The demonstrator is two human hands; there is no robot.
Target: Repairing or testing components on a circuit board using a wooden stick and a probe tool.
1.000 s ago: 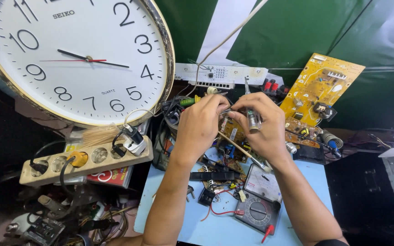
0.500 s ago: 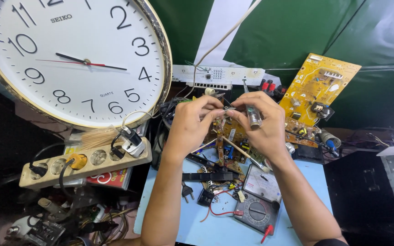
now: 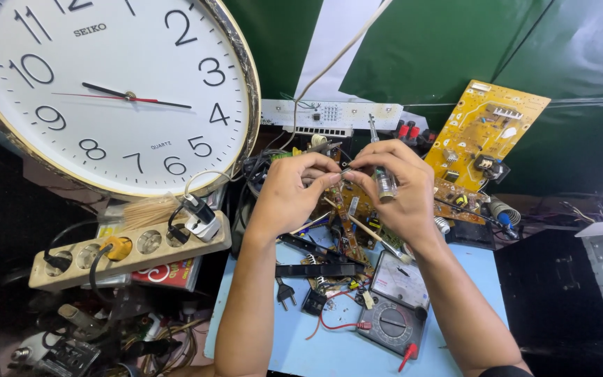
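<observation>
Here we bring both hands together above the desk (image 3: 301, 349): our left hand (image 3: 289, 190) pinches a tiny part at its fingertips, and our right hand (image 3: 396, 185) has its grip clamped on a screwdriver (image 3: 384, 183) whose tip we cannot make out. The small circuit board (image 3: 347, 230) stands just below, seemingly mid-repair. The multimeter (image 3: 396, 314) lies unused.

1 clock (image 3: 106, 91), 1 pwr strip (image 3: 130, 253), 1 multimeter (image 3: 393, 318), 2 hands (image 3: 291, 192).
</observation>
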